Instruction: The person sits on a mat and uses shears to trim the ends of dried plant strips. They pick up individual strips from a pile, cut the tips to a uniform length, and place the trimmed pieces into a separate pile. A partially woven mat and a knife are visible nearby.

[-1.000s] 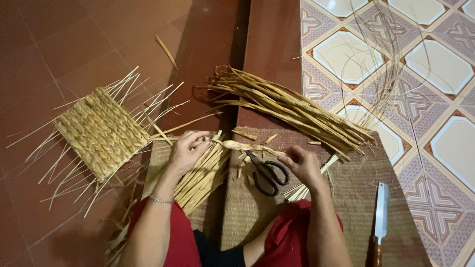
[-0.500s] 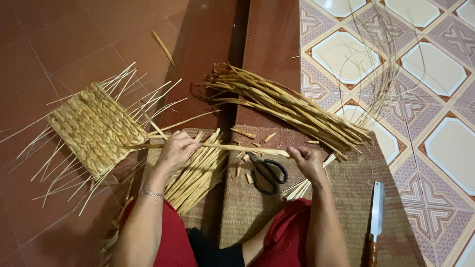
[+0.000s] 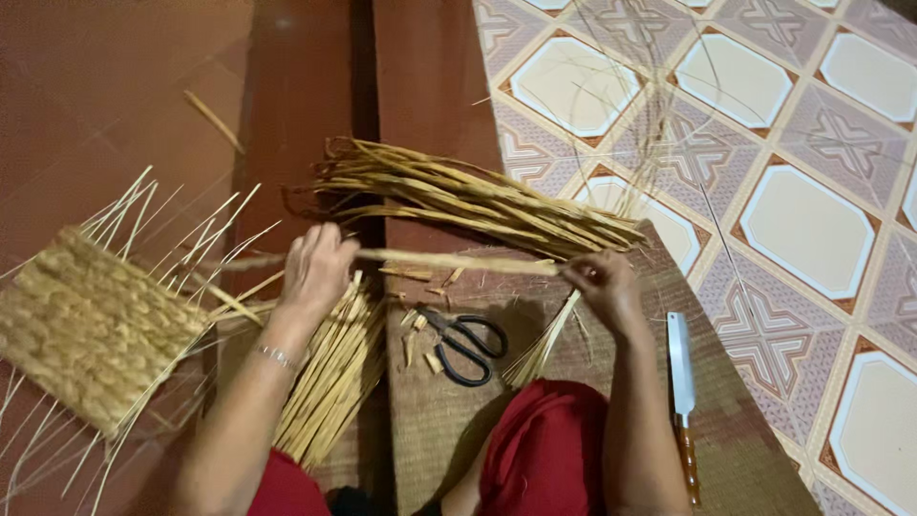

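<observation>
strand (image 3: 449, 260): dry plant fibre, pale straw, matt, rough
loose bundle (image 3: 478, 201): dried brownish stalks, coarse, dull
cut strips (image 3: 330, 373): smoother pale straw, faint sheen
woven panel (image 3: 91, 330): plaited fibre, ribbed, matt
scissors (image 3: 463, 344): dark matt handles, dark metal blades
knife (image 3: 681, 368): bright smooth metal blade, reddish wooden handle
mat (image 3: 573, 420): fine woven brown fibre, matt
bracelet (image 3: 275, 356): thin shiny metal
floor tiles (image 3: 812, 220): glazed, glossy, patterned
red floor (image 3: 124, 67): smooth, slightly shiny

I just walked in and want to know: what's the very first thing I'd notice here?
Two hands, the left hand and right hand, stretch one long dried strand between them in the middle. Behind it lies a big bundle of dried strands, a half-woven mat sits at the left, and black scissors lie below.
</observation>
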